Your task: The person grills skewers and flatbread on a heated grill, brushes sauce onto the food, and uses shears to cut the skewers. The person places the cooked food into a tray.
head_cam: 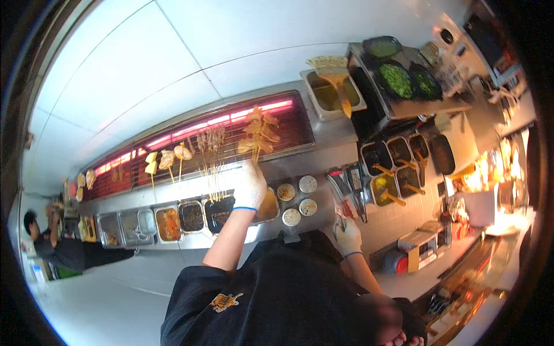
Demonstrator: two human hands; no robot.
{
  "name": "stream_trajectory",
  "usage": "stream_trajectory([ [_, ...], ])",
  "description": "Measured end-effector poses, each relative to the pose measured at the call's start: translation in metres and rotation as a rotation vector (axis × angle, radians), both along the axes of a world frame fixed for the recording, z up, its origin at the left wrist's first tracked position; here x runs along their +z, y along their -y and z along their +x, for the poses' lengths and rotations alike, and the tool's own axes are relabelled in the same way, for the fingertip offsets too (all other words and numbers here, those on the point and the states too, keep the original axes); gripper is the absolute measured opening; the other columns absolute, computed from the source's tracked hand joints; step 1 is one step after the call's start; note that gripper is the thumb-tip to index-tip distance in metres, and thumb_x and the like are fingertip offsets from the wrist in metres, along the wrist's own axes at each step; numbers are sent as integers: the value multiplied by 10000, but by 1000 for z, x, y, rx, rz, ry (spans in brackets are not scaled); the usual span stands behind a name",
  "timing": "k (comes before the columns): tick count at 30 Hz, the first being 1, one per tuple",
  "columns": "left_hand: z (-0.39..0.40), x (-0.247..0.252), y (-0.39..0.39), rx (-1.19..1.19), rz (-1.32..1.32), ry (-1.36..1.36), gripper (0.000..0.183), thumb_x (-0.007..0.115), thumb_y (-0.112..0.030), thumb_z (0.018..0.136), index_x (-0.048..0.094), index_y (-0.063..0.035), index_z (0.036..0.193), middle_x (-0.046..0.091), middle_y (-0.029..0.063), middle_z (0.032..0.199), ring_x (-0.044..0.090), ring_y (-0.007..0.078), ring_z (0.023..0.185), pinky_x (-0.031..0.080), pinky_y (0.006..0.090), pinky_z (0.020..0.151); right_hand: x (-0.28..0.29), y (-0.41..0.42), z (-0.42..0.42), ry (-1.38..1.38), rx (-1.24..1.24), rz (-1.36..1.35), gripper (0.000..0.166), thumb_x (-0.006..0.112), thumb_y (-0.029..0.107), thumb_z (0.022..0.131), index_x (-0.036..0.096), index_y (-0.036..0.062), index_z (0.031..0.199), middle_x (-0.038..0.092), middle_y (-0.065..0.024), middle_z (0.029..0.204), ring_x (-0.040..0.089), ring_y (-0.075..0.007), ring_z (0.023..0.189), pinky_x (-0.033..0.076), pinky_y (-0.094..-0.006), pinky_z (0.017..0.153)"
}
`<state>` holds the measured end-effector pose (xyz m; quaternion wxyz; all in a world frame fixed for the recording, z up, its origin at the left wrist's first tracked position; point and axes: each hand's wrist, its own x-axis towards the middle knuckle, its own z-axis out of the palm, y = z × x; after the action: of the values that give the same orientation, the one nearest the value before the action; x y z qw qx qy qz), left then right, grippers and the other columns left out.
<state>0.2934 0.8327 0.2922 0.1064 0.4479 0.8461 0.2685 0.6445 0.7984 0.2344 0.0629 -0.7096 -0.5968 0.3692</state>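
Observation:
My left hand point(250, 186), in a white glove with a blue cuff, grips a bundle of skewers point(258, 134) by the sticks. Their pale, flat food pieces lie over the grill point(294, 125), whose heating bars glow pink-red. Left of that bundle, several thin meat skewers point(210, 140) rest across the grate, then two skewers with rounder pieces point(167, 160) and one with yellow chunks point(151, 163). Lower right, my right hand point(349, 237), also gloved, is closed around a metal tool point(339, 221), possibly scissors; the fingers partly hide it.
Sauce and seasoning pans point(169, 222) line the counter's near edge. Several shaker jars point(291, 217) stand between my hands. A wide brush point(337, 84) lies over a liquid-filled pan point(322, 108). Rightward are sauce tubs with spoons point(385, 190) and bowls of chopped greens point(396, 81). Another person point(65, 246) stands far left.

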Motion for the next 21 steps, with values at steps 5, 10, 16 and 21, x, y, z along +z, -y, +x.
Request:
stream_trajectory([
  [5, -13, 1, -12, -112, -255, -277, 247, 540, -186, 964, 633, 0, 1097, 709, 286, 943, 700, 475, 841, 561, 552, 727, -57, 7, -27, 18, 5, 226, 337, 683, 275, 896, 692, 72, 1166, 687, -207, 1150, 687, -360, 1024, 550, -455, 897],
  [10, -34, 38, 22, -281, -297, -556, 406, 397, -227, 1091, 553, 41, 1353, 656, 224, 1291, 660, 304, 1115, 540, 398, 962, -142, 2, -47, 98, -30, 323, 203, 588, 140, 859, 668, 11, 994, 655, -205, 981, 658, -355, 944, 551, -458, 803],
  [16, 126, 116, 35, -667, -26, 105, 273, 502, -125, 1046, 601, 44, 1235, 654, 114, 1037, 602, 173, 924, 492, 273, 800, -57, 80, 15, -283, -139, 447, 437, 689, 176, 865, 599, 47, 1272, 592, -204, 1286, 599, -391, 1173, 519, -477, 971],
  [21, 410, 33, 52, -1003, -678, 822, 348, 521, -97, 953, 605, -27, 1283, 622, 33, 930, 520, 96, 681, 416, 239, 558, -72, 210, 160, -437, -685, 277, 466, 671, 243, 923, 589, 47, 1338, 593, -195, 1337, 581, -397, 1232, 477, -452, 1064],
])
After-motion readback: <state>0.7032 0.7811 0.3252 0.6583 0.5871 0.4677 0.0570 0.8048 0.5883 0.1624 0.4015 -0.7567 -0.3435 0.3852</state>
